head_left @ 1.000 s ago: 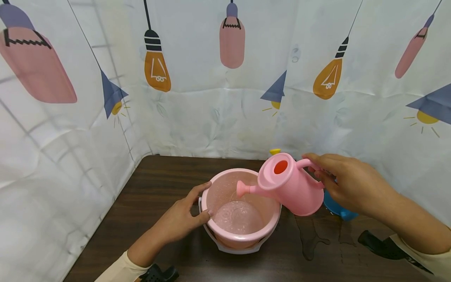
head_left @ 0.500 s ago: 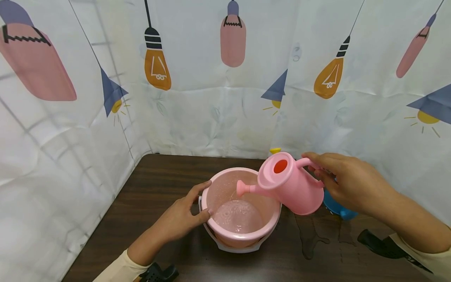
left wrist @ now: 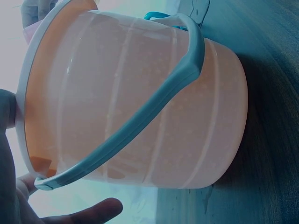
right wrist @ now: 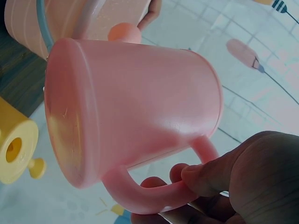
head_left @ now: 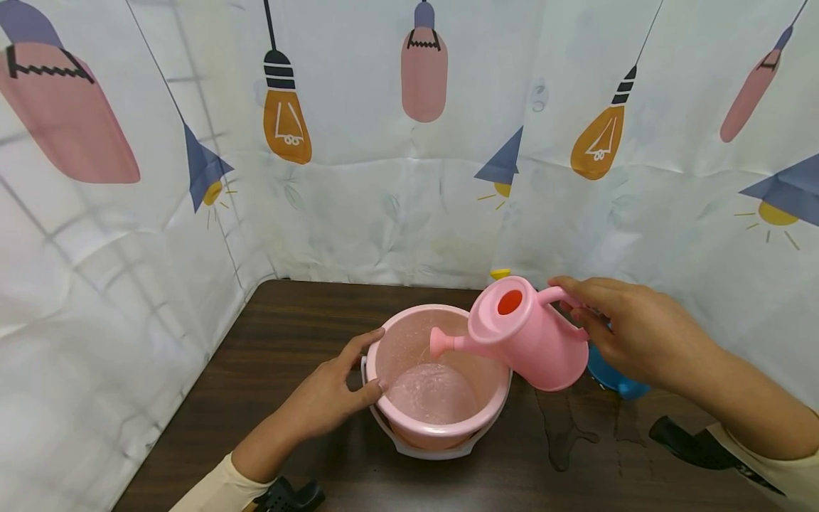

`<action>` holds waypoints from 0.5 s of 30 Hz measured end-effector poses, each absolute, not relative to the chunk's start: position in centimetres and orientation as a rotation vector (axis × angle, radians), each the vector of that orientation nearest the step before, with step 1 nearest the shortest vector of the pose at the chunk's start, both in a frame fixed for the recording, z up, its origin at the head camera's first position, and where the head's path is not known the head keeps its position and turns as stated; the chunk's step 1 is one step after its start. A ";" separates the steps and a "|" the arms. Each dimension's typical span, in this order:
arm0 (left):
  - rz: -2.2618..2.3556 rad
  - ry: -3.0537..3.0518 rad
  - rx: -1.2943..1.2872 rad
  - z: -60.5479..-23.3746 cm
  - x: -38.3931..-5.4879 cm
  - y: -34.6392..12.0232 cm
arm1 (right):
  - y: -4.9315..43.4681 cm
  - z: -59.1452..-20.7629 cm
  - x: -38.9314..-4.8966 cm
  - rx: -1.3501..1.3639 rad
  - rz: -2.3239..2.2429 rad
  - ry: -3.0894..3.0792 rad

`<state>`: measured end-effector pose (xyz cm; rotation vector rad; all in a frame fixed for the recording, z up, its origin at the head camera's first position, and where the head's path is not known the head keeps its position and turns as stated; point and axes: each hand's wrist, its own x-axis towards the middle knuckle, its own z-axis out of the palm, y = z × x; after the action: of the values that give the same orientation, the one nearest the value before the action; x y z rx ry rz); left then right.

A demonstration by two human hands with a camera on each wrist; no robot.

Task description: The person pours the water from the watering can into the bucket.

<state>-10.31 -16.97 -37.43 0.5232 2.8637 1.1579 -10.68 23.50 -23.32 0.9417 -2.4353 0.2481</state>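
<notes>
A pink bucket [head_left: 441,429] with a pale handle [left wrist: 135,123] stands upright, holding some water with a rippled surface [head_left: 432,392]. My left hand [head_left: 329,395] holds its left rim, thumb tip over the edge; in the left wrist view one finger extends straight, apart from the wall. My right hand [head_left: 630,331] grips the handle of a pink watering can [head_left: 531,334], fingers wrapped around it. The can tilts left, its spout head [head_left: 440,343] over the bucket's opening, and thin streams of water fall from it. Its orange-red fill hole faces up.
A blue item [head_left: 617,377] sits partly hidden behind my right hand. Something yellow [right wrist: 16,144] with a round hole and a knob stands behind the can. Water trails [head_left: 563,434] wet the dark wooden table [head_left: 288,334]. A printed curtain [head_left: 358,213] hangs behind and left.
Water keeps streaming from the spout and the ripples in the bucket shift. Both hands, the watering can and the bucket stay almost still.
</notes>
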 end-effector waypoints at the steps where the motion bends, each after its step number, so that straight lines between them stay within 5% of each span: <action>1: 1.160 2.864 0.523 -37.4 -10.3 -17.0 | 23.5 -23.3 -10.7 0.940 0.247 -2.437; 15: 1.165 2.844 0.481 -37.3 -10.3 -16.9 | 23.5 -23.3 -10.7 0.943 0.258 -2.439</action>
<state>-10.25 -16.90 -37.32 0.4810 2.8440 1.1651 -10.71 23.47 -23.30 0.9431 -2.4387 0.2583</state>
